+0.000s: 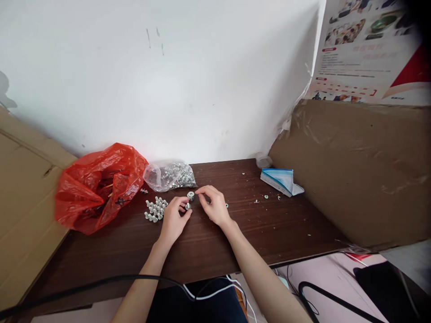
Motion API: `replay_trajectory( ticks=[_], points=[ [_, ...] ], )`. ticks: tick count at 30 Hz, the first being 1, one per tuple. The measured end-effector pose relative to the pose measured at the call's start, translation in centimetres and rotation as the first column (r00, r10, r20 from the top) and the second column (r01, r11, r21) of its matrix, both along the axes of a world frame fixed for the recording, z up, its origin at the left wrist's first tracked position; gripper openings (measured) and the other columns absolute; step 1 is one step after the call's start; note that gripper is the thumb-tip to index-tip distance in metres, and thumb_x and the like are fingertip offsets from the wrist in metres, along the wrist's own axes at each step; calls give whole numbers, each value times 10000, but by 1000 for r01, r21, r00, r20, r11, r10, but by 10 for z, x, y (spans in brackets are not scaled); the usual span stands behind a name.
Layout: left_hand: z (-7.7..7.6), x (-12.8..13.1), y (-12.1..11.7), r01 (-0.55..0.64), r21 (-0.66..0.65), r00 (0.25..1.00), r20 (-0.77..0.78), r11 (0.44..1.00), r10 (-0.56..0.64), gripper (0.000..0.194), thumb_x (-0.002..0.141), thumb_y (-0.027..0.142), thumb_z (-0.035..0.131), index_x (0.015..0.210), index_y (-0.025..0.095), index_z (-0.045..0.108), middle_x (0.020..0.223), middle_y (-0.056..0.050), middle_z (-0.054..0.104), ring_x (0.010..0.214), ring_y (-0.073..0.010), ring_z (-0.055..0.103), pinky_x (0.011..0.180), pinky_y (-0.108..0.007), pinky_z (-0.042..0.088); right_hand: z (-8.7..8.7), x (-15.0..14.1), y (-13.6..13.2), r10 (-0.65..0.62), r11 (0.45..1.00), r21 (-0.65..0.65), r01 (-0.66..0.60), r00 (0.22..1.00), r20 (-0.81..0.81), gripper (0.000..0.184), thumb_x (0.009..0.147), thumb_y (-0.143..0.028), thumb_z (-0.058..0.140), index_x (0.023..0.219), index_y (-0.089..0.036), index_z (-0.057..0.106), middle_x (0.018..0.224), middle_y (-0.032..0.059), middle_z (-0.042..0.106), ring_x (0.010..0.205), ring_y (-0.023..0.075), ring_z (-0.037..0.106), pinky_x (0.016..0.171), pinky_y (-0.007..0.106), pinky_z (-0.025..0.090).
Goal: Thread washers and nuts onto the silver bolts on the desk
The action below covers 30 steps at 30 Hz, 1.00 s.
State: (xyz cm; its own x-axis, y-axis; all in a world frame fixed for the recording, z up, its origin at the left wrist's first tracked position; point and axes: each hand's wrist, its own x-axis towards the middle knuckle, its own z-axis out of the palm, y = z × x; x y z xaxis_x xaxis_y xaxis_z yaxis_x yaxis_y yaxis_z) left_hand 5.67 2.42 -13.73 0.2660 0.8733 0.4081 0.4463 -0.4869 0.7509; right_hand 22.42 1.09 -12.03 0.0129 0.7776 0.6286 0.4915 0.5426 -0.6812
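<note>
Stud (pixel 187 206), metal, one: at mid-table, between thumb and forefinger of the left hand (pixel 173 220), which are drawn narrow about it. Judged light, stiff, smooth enough to slip, hardly fragile; best pinched by its broader rim. Ring stack (pixel 191 195), metal, one: on the table (pixel 215 251), just beyond the stud; probably rigid and a little heavier, to be taken by its outer edge; number of layers not legible. Right hand (pixel 215 205), one: beside the stack, thumb and forefinger apart, nothing seen between them; fingertip contact with the stack cannot be told. Pile (pixel 156 210) of pale studs: roughly fifteen, overlapping. Clear bag (pixel 180 175): one, its metal bits beyond counting. Red bag (pixel 101 188): one. Blue-and-white packet (pixel 278 180): one.
</note>
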Motion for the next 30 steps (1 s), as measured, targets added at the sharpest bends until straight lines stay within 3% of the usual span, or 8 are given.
replay_trajectory(
  ticks=[8,13,20,24,30],
  points=[
    [3,-1,-1,-15,54,996,-86,998,20,142,774,157,573,894,188,642,844,-22,603,677,-123,561,670,-276,495,-1,22,7,-213,973,-105,203,973,-91,193,854,-184,475,875,-182,667,905,56,681,813,186,603,730,309,471],
    [4,-1,-2,-5,54,995,-97,999,10,145,808,161,547,915,186,643,841,-24,609,698,-130,569,686,-274,489,-3,32,8,-87,967,-227,117,987,138,120,831,-242,582,767,-199,674,827,33,685,820,193,577,763,318,430],
    [1,-1,-1,-78,90,992,-95,993,87,108,792,151,574,856,181,656,825,-30,621,712,-144,562,670,-275,476,-1,28,2,-96,936,-281,210,923,372,219,760,-399,697,665,-206,655,666,1,613,729,180,525,776,347,348],
    [-3,-1,0,-95,89,988,-111,991,105,102,786,158,580,832,179,668,800,-34,614,719,-154,551,687,-296,474,-2,29,2,-81,939,-277,202,915,395,154,726,-348,726,726,-203,674,674,-4,605,709,165,541,736,311,357],
    [-4,0,4,-93,87,985,-135,992,104,94,792,187,579,796,179,673,790,-35,598,717,-155,545,673,-292,454,-7,35,5,-60,935,-316,160,951,304,50,752,-223,674,792,-197,691,714,6,644,643,139,572,595,241,395]
  ],
)
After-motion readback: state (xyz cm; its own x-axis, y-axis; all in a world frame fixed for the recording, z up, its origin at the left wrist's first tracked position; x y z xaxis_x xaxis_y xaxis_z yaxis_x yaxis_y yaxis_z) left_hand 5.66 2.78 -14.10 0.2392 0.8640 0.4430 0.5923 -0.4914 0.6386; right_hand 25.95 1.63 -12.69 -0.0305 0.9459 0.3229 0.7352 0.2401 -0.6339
